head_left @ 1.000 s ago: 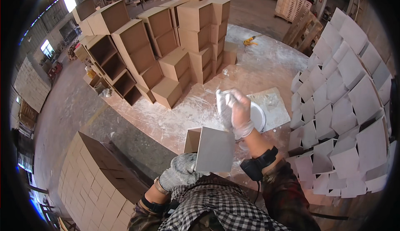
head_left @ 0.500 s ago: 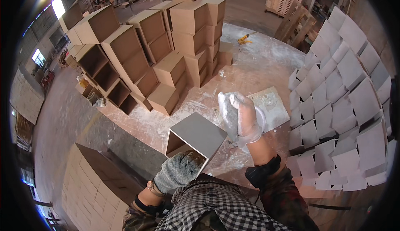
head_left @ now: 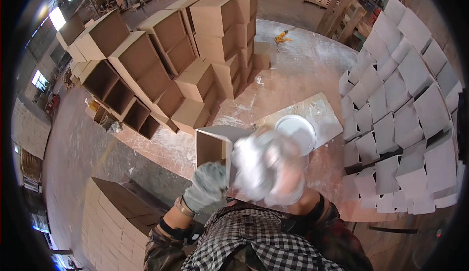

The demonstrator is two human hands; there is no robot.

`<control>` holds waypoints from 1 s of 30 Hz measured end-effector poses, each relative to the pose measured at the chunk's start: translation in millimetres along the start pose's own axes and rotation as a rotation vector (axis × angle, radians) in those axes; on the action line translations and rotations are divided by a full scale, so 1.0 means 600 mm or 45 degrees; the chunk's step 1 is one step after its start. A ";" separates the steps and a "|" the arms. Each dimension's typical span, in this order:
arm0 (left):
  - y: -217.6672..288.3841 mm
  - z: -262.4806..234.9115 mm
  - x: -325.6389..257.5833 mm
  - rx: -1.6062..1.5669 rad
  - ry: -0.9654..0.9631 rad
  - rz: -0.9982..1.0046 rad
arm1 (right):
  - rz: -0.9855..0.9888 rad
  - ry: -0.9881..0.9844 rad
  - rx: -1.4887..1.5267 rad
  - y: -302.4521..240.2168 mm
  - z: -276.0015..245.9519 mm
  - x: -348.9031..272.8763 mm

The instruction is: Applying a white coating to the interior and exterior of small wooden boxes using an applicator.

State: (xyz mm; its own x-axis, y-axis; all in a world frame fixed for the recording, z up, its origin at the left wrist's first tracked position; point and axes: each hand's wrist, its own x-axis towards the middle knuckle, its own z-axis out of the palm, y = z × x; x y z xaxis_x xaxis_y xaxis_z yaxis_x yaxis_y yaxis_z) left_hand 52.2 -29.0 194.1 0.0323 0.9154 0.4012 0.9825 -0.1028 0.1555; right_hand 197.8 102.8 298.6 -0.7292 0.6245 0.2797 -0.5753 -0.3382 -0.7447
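My left hand, in a grey knit glove, is closed on the near edge of an open-fronted box. This box has a grey top, pale edges and a brown inside. Against its right side, my right hand is smeared by motion, in a thin whitened glove. A soft-looking white-coated pad is in its grip; its exact kind is blurred. Just beyond the right hand sits a round white tub, partly covered by it, on a stained flat board.
Brown boxes are stacked at the far left of the white-smeared table. Rows of grey-white boxes rise on the right. A yellow tool lies at the back. Another brown box stack stands at the lower left.
My right hand has come down and left with the pad, from beside the tub to the box's right side. The tub shows more now. The box has turned in my left hand.
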 end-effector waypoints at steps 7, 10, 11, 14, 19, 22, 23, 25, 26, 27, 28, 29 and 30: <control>-0.006 -0.059 0.038 -1.951 0.172 -1.256 | -0.234 0.624 -0.919 -0.019 -0.110 -0.013; 0.001 -0.027 0.041 -2.224 0.537 -1.332 | -0.129 0.785 -0.703 0.026 -0.107 -0.003; -0.003 -0.014 0.037 -2.324 0.626 -1.373 | -0.072 0.863 -0.595 0.041 -0.100 0.000; 0.001 -0.005 0.046 -2.483 0.717 -1.421 | -0.207 0.859 -0.448 0.049 -0.097 0.020; 0.029 -0.015 0.083 -2.527 0.692 -1.352 | -0.363 0.357 -0.741 0.068 -0.094 0.057; 0.025 -0.012 0.086 -2.349 0.735 -1.284 | -0.534 0.113 -1.123 0.076 -0.076 0.055; 0.012 -0.001 0.081 -2.100 0.750 -1.239 | -0.536 0.104 -1.120 0.082 -0.073 0.044; -0.004 -0.010 0.085 -1.850 0.789 -1.195 | -0.520 0.241 -1.110 0.113 -0.088 0.010; 0.002 -0.046 0.108 -2.221 0.795 -1.252 | -0.528 0.231 -1.116 0.120 -0.102 -0.010; 0.003 -0.067 0.116 -2.589 0.800 -1.302 | -0.557 0.399 -1.041 0.124 -0.105 -0.026; -0.021 -0.048 0.106 -2.625 0.828 -1.256 | -0.582 0.568 -0.962 0.126 -0.109 -0.033; -0.024 -0.041 0.108 -2.625 0.847 -1.254 | -0.579 0.553 -0.961 0.123 -0.115 -0.038; -0.023 -0.039 0.113 -2.615 0.897 -1.293 | -0.514 0.635 -0.756 0.091 -0.088 -0.032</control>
State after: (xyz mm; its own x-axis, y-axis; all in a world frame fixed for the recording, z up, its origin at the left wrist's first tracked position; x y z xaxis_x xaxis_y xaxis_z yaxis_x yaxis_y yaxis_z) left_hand 36.3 25.6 240.5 -0.6151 0.7350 -0.2854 -0.7262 -0.3871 0.5681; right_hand 200.3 109.3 220.8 -0.1847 0.8996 0.3957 -0.3653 0.3110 -0.8774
